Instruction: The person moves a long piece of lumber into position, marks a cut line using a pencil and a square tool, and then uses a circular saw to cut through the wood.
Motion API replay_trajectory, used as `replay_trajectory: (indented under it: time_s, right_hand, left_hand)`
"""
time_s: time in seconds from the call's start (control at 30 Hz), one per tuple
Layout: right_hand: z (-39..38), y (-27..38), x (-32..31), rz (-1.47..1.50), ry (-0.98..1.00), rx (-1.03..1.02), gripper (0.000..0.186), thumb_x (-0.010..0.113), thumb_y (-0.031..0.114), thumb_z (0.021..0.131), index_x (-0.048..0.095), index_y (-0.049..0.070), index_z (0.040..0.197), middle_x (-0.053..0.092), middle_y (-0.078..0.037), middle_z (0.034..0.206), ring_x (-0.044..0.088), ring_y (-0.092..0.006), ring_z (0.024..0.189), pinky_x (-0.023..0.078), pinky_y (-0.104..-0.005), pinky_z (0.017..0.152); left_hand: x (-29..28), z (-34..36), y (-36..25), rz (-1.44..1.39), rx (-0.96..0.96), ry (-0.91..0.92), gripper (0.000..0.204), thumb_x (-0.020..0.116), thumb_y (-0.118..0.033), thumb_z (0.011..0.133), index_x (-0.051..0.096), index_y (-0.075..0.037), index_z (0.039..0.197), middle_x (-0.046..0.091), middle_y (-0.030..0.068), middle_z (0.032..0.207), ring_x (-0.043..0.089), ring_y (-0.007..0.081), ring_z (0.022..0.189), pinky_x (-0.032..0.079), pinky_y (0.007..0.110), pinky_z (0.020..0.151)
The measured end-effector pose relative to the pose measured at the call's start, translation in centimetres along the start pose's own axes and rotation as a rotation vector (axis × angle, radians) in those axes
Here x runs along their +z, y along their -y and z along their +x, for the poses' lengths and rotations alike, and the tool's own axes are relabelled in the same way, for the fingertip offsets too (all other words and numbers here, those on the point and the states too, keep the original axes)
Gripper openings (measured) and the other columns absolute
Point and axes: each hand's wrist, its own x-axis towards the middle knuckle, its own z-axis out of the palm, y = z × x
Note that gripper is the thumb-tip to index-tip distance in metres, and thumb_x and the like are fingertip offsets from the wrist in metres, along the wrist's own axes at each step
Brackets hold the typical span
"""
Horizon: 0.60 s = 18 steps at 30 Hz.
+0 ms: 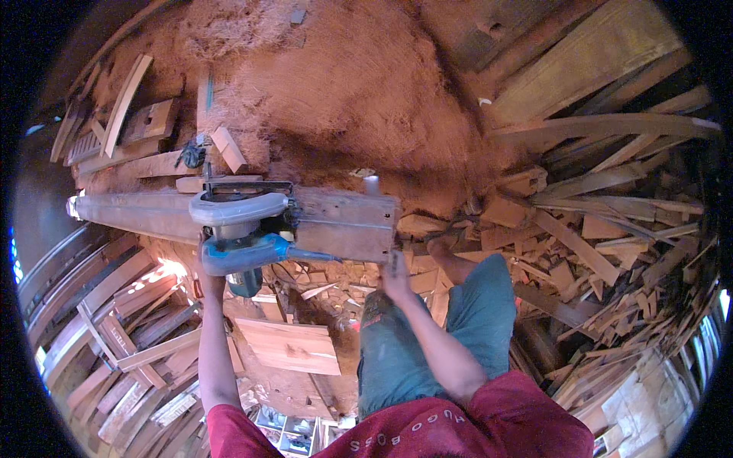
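A blue power saw (243,248) with a grey curved guard (238,208) rests on a long wooden beam (145,214) in front of me. Its teal motor housing (246,282) hangs on my side. My left hand (212,284) is closed at the near left of the saw's blue body, which hides most of the fingers. At the right end of the beam is a flat board section (343,223) with a groove along it. My right hand (394,281) is beside its near right corner, fingers drawn together; what they hold, if anything, is unclear.
Reddish sawdust (343,91) is heaped beyond the beam. Wood offcuts (565,267) and long planks (595,69) crowd the right; stacked strips (130,320) lie left. A pale board (290,345) lies nearer me, left of my legs. My bare foot (450,259) stands among scraps.
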Motion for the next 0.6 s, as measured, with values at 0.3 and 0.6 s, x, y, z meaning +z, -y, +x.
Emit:
replay_trajectory:
  time_s: [0.3, 0.6]
  right_hand:
    - [11.0, 22.6, -13.1, -0.434, -0.062, -0.452, 0.039, 0.055, 0.037, 0.099, 0.054, 0.000, 0.111, 0.060, -0.025, 0.097, 0.059, -0.0424, 0.093, 0.046, -0.0493, 0.081]
    - [15.3, 37.2, -3.7, -0.543, -0.356, -1.073, 0.042, 0.059, 0.032, 0.097, 0.058, -0.001, 0.123, 0.063, -0.022, 0.121, 0.059, -0.0381, 0.111, 0.046, -0.0438, 0.096]
  left_hand:
    - [0.7, -0.2, -5.3, 0.253, -0.056, -0.053, 0.052, 0.058, -0.008, 0.091, 0.048, 0.001, 0.141, 0.049, 0.0204, 0.144, 0.046, 0.0287, 0.136, 0.039, 0.036, 0.109]
    - [1.9, -0.1, 2.6, -0.060, 0.051, -0.223, 0.032, 0.062, -0.001, 0.088, 0.063, 0.000, 0.120, 0.051, 0.0208, 0.141, 0.042, 0.0341, 0.138, 0.038, 0.043, 0.111]
